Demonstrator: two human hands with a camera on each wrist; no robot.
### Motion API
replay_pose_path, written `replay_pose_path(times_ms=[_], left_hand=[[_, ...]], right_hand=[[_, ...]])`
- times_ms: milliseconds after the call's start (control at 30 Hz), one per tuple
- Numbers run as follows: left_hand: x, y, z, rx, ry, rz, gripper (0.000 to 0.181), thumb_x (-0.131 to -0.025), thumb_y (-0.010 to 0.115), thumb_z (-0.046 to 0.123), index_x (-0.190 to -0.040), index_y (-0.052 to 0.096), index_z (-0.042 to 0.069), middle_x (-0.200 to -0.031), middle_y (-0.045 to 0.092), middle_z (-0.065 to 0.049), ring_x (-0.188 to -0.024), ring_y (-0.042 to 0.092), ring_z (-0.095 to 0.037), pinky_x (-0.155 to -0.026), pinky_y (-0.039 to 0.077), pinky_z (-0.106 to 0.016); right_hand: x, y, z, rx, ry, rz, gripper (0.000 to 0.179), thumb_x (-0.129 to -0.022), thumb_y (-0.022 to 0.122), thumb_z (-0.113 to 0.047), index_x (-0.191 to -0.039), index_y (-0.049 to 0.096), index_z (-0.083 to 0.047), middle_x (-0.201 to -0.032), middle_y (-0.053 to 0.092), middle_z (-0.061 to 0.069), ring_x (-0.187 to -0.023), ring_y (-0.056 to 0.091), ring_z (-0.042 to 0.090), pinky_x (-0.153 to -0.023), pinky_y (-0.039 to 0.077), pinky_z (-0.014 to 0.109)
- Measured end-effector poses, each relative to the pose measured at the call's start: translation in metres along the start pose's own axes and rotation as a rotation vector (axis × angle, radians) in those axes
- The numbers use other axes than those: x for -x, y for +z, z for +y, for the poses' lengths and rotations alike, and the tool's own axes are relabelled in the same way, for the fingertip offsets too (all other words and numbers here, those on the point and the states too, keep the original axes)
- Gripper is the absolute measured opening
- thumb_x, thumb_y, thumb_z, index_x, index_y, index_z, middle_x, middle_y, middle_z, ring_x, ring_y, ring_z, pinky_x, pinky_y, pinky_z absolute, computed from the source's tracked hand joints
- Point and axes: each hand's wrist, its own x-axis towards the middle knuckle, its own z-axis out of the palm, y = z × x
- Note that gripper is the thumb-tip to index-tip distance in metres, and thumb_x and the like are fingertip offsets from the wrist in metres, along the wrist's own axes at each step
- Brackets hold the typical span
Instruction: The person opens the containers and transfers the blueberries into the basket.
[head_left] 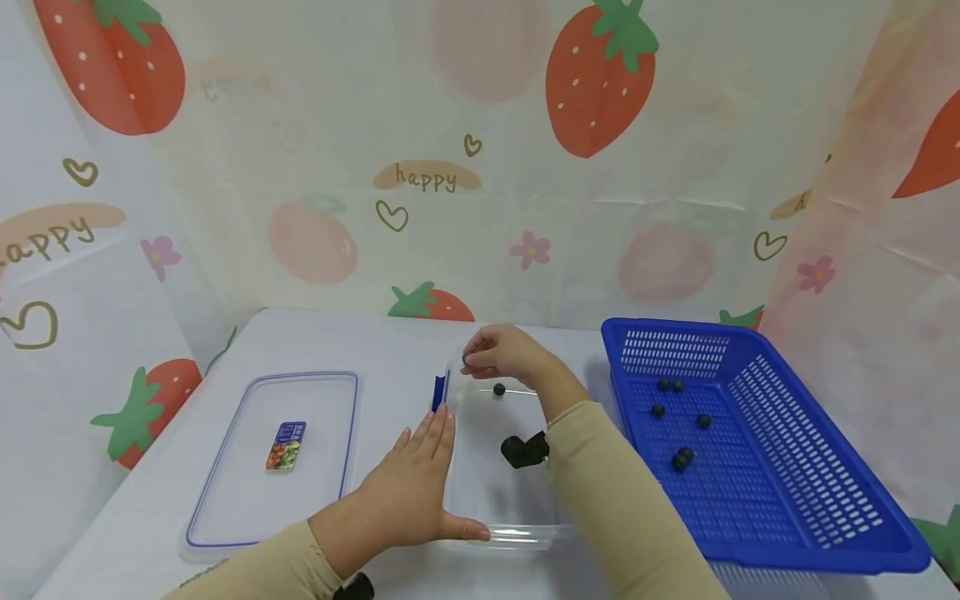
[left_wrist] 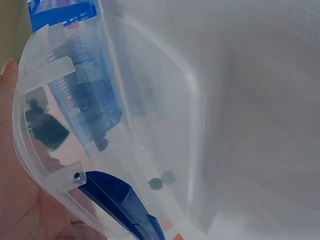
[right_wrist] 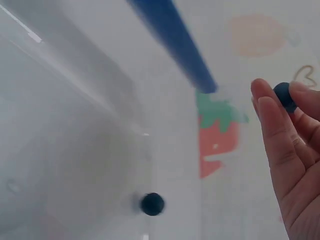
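A clear plastic box (head_left: 517, 537) with a blue side latch (left_wrist: 117, 200) stands before me. My left hand (head_left: 412, 492) rests along its left side and near corner, fingers straight and thumb on the near rim. Above the far left part of the box, my right hand (head_left: 506, 354) pinches a small dark blueberry-like ball (right_wrist: 285, 97) between thumb and fingertips. Another dark ball (head_left: 499, 389) lies in the box near the far wall. To the right, a blue plastic basket (head_left: 787, 450) holds several more dark balls (head_left: 703, 421).
Left of the box, a clear lid (head_left: 225, 467) with a blue seal lies flat, bearing a small fruit-printed label (head_left: 286, 446). A white cover lies over the table (head_left: 405, 342). Strawberry-printed sheeting (head_left: 510, 208) hangs behind and at both sides.
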Motion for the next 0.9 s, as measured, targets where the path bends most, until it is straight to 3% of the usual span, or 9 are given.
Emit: replay_pose_path(times_ms=[200,433,633,900], left_hand=[[0.000,0.000,0.001,0.007,-0.006,-0.004,0.130,-0.057,0.045,0.088,-0.144,0.013,-0.003,-0.151,0.006,-0.019,-0.138,0.008,-0.032,-0.107,0.018,-0.052],[-0.001,0.000,0.001,0.005,-0.008,-0.003,0.131,-0.057,0.044,0.089,-0.144,0.013,-0.004,-0.151,0.006,-0.020,-0.138,0.008,-0.032,-0.107,0.018,-0.051],[0.000,0.000,0.002,0.021,-0.004,-0.003,0.129,-0.059,0.049,0.085,-0.144,0.012,-0.004,-0.151,0.005,-0.020,-0.138,0.008,-0.033,-0.107,0.017,-0.051],[0.001,-0.001,0.002,0.010,-0.006,0.004,0.130,-0.058,0.047,0.086,-0.144,0.011,-0.005,-0.151,0.005,-0.020,-0.138,0.007,-0.032,-0.107,0.017,-0.051]], right_hand=[[0.019,-0.028,-0.016,0.049,-0.054,0.017,0.015,-0.087,0.061,-0.006,-0.101,0.057,-0.001,-0.096,0.063,0.014,-0.096,0.063,0.028,-0.080,0.051,0.031],[0.044,-0.066,-0.020,0.062,-0.117,0.000,0.018,-0.088,0.059,-0.005,-0.104,0.055,0.002,-0.098,0.061,0.016,-0.103,0.059,0.034,-0.084,0.049,0.036],[0.076,-0.106,-0.011,0.100,-0.143,0.012,0.021,-0.089,0.058,-0.007,-0.107,0.052,0.004,-0.100,0.058,0.017,-0.102,0.060,0.031,-0.087,0.047,0.040],[0.116,-0.155,0.011,0.166,-0.141,0.090,0.026,-0.091,0.057,-0.011,-0.108,0.050,0.007,-0.101,0.057,0.019,-0.100,0.061,0.026,-0.083,0.050,0.035]])
